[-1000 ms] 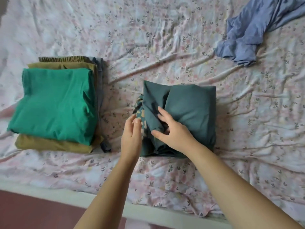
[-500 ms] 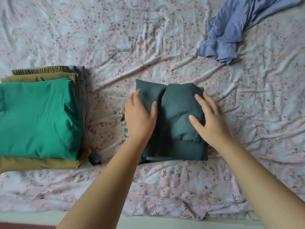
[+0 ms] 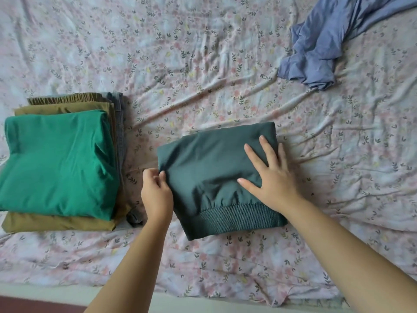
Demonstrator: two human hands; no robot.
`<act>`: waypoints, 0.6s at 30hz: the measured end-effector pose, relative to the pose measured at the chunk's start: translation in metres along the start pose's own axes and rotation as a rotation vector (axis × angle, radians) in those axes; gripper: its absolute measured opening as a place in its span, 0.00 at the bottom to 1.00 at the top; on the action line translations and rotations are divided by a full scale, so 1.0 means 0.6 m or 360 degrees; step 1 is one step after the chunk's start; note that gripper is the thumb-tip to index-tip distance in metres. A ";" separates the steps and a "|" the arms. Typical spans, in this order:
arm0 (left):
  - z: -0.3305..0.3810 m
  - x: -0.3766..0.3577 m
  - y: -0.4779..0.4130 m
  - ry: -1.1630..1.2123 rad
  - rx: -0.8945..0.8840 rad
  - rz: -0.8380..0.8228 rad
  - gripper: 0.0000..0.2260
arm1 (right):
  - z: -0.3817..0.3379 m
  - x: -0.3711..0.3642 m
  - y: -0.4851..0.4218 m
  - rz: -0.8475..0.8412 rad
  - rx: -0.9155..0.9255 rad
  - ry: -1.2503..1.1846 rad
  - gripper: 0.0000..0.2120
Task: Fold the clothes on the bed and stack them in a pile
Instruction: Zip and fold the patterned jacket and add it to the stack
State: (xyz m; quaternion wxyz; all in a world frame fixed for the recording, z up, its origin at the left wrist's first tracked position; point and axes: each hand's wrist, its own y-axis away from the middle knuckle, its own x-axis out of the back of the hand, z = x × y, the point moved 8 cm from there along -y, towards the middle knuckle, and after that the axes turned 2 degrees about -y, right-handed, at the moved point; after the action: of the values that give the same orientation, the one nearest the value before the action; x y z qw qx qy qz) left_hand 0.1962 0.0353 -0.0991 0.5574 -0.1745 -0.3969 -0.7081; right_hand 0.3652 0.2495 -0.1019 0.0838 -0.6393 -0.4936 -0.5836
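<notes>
Near the front edge of the bed (image 3: pixel 225 256), about midway along it, a folded dark green garment (image 3: pixel 209 177) lies flat, ribbed hem toward the person, slightly tilted; both hands are on it. The left hand (image 3: pixel 155 195) is at the garment's left edge, fingers curled, pinching the cloth there; the right hand (image 3: pixel 274 177) lies flat on the right half, fingers straight and spread, pressing down and gripping nothing. The pile (image 3: pixel 56 163) — a bright green piece over olive and grey ones — stands to the left along the same front edge, near the garment but apart from it; the left hand lies between the two, so it is the nearer. Likely next: the garment goes leftward onto the pile. A crumpled blue garment (image 3: pixel 320 48) lies unfolded toward the bed's far right.
</notes>
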 end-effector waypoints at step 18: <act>0.036 -0.218 0.037 -0.1022 -0.1087 -0.0542 0.30 | 0.029 -0.044 -0.047 0.0515 0.0242 0.0020 0.31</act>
State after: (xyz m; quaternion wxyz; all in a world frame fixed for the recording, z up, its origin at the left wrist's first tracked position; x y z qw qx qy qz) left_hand 0.2544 0.1355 -0.1679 0.1944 -0.4889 -0.3169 -0.7891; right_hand 0.3607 0.2612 -0.1423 0.2279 -0.6985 -0.4264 -0.5276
